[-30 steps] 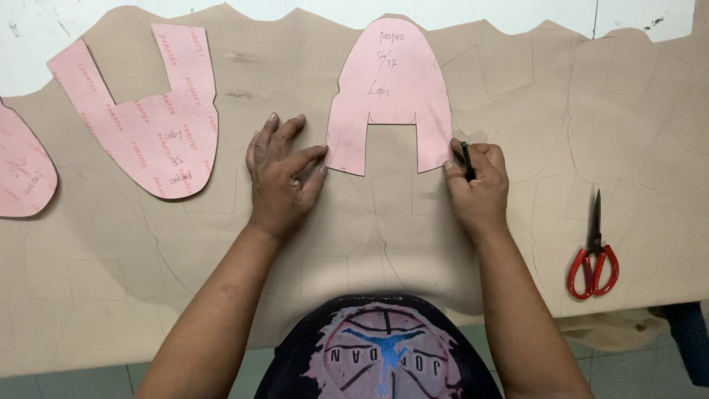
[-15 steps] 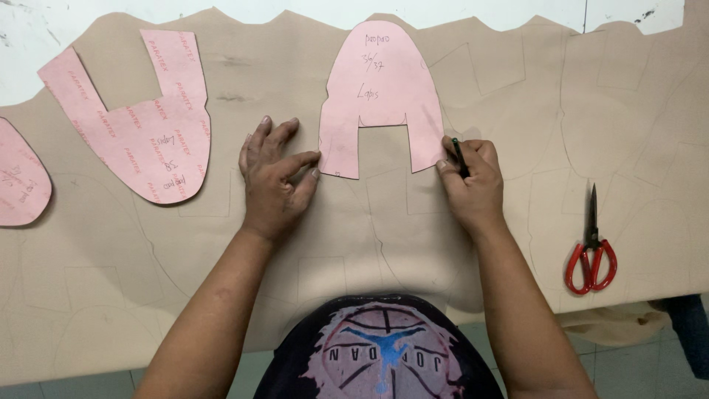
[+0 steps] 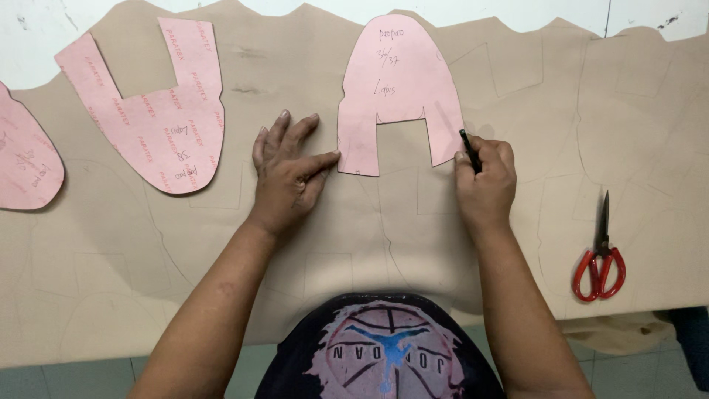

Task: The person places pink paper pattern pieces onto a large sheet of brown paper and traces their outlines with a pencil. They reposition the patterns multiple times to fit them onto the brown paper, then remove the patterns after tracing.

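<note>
A pink arch-shaped paper pattern (image 3: 399,81) lies flat on a large tan sheet (image 3: 310,244) that covers the table. My left hand (image 3: 288,174) rests palm down on the sheet, its index fingertip touching the pattern's lower left leg. My right hand (image 3: 484,181) grips a black pen (image 3: 470,150), whose tip sits against the outer edge of the pattern's right leg. Faint traced outlines show on the sheet around both hands.
A second pink pattern (image 3: 159,111) with a square notch lies at the upper left, and part of a third (image 3: 26,162) at the far left edge. Red-handled scissors (image 3: 600,255) lie at the right near the sheet's front edge. White tabletop (image 3: 44,29) shows beyond the sheet.
The view has shifted a little. Both hands stay at the arch pattern; my right hand with the pen has crept slightly along the right leg's edge.
</note>
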Action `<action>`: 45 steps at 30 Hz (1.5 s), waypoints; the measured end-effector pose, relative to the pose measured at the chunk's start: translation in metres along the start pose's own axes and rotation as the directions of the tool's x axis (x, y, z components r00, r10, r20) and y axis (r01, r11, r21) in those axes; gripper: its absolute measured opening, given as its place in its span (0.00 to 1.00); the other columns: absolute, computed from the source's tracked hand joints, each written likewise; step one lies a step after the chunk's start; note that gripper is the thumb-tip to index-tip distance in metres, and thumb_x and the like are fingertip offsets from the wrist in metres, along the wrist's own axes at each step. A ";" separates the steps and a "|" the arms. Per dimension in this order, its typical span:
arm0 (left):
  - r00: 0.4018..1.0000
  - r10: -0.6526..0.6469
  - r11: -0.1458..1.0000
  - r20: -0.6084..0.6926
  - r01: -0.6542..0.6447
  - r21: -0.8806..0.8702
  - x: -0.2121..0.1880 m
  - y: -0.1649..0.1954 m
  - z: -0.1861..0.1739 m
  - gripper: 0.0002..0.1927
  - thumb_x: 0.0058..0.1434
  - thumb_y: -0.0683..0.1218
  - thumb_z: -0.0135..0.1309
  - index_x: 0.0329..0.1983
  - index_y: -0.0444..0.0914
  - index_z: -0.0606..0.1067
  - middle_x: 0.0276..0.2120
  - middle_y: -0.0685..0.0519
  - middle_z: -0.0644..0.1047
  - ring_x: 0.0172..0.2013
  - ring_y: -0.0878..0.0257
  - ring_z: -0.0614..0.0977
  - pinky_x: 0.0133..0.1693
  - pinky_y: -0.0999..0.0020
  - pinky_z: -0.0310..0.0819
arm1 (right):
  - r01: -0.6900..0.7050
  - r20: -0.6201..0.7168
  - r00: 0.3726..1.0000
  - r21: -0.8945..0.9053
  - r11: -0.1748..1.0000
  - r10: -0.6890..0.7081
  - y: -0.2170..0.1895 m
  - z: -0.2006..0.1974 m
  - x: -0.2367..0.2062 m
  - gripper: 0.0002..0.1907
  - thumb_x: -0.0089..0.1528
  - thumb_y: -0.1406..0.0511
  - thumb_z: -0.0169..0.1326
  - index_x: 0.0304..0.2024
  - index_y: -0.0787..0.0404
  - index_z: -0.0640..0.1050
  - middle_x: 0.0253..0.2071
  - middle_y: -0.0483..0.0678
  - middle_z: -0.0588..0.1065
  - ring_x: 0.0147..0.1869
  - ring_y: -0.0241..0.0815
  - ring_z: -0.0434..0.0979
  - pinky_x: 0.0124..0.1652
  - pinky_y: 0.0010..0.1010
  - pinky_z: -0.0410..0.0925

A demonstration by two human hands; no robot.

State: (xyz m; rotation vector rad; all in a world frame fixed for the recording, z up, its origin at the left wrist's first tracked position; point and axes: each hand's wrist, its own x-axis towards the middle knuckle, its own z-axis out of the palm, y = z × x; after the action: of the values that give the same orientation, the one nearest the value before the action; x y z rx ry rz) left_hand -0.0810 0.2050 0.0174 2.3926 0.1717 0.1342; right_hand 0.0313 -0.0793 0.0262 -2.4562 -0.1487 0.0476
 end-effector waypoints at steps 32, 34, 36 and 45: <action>0.999 0.011 0.994 -0.033 -0.007 0.110 0.001 0.008 0.003 0.13 0.56 0.53 0.66 0.43 0.49 0.82 0.68 0.54 0.67 0.73 0.49 0.56 0.71 0.42 0.36 | -0.030 0.030 0.999 0.181 0.983 0.025 0.006 -0.008 -0.005 0.15 0.63 0.67 0.58 0.52 0.65 0.81 0.48 0.48 0.72 0.48 0.38 0.75 0.50 0.29 0.70; 0.999 0.007 0.994 -0.051 -0.001 0.112 0.001 0.007 0.005 0.14 0.58 0.52 0.65 0.45 0.46 0.81 0.68 0.53 0.67 0.73 0.49 0.57 0.72 0.42 0.38 | -0.057 0.043 0.998 0.181 0.982 0.051 0.003 -0.010 -0.003 0.15 0.63 0.67 0.59 0.51 0.66 0.81 0.47 0.48 0.72 0.45 0.38 0.75 0.48 0.29 0.70; 0.998 -0.008 0.994 -0.069 0.015 0.107 -0.001 0.007 0.007 0.14 0.61 0.51 0.63 0.47 0.44 0.80 0.68 0.52 0.67 0.73 0.48 0.57 0.72 0.41 0.40 | -0.129 0.080 0.990 0.198 0.972 0.115 -0.004 -0.010 -0.001 0.14 0.63 0.66 0.59 0.50 0.67 0.81 0.45 0.47 0.73 0.41 0.36 0.74 0.44 0.28 0.70; 0.971 -0.114 0.983 -0.210 0.142 0.120 0.011 -0.004 -0.002 0.12 0.69 0.46 0.57 0.54 0.44 0.82 0.70 0.46 0.65 0.73 0.42 0.52 0.69 0.39 0.36 | -0.564 0.407 0.815 0.394 0.725 0.412 -0.042 -0.002 -0.019 0.21 0.64 0.64 0.54 0.59 0.64 0.77 0.27 0.42 0.73 0.25 0.30 0.71 0.22 0.26 0.64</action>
State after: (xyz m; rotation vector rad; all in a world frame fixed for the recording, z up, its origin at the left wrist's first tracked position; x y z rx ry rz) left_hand -0.0705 0.2115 0.0168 2.4902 0.4428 0.3147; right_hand 0.0083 -0.0502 0.0545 -1.8800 0.3663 0.6162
